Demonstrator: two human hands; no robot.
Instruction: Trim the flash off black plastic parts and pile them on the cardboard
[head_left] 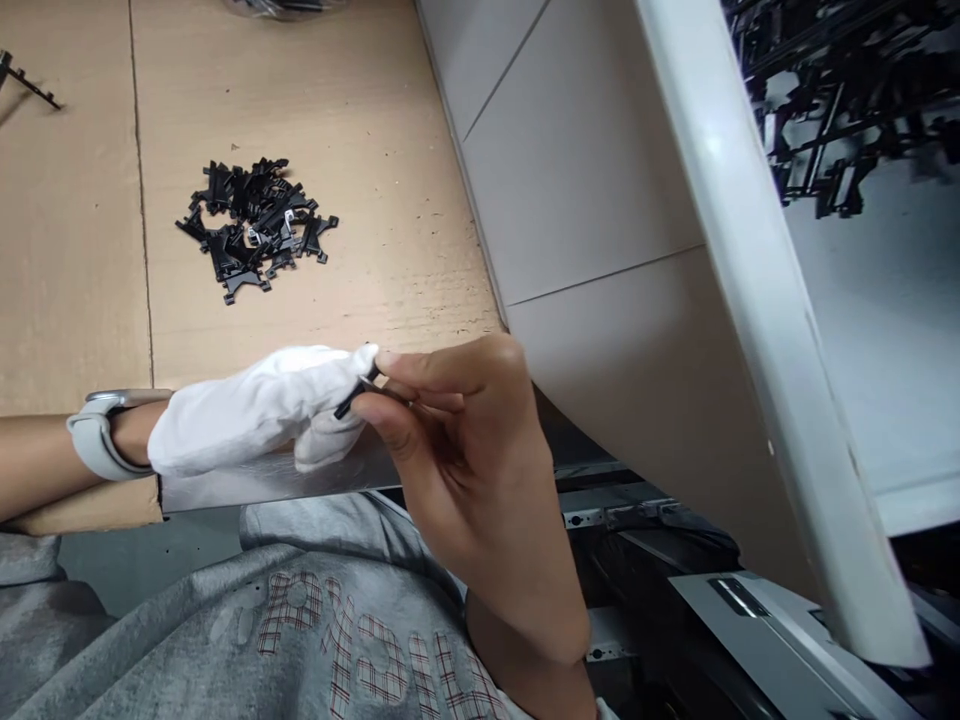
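Black plastic part (349, 400) at mid-frame, slanting up rightward, pinched between gloved left hand (251, 412) and bare right hand (480, 450), together!

Most of a small black part (346, 404) is hidden by the fingertips of the white-gloved left hand (259, 408) and the bare right hand (484, 455), so its full shape cannot be made out. In the pile of black pieces (259, 205), outlines are covered by one another and cannot be counted. A plastic bag (285, 8) is cut off by the top edge, a lone black piece (30, 86) by the left, a jumble of dark parts (832, 120) by the right, and some shirt lettering (381, 672) by the bottom.
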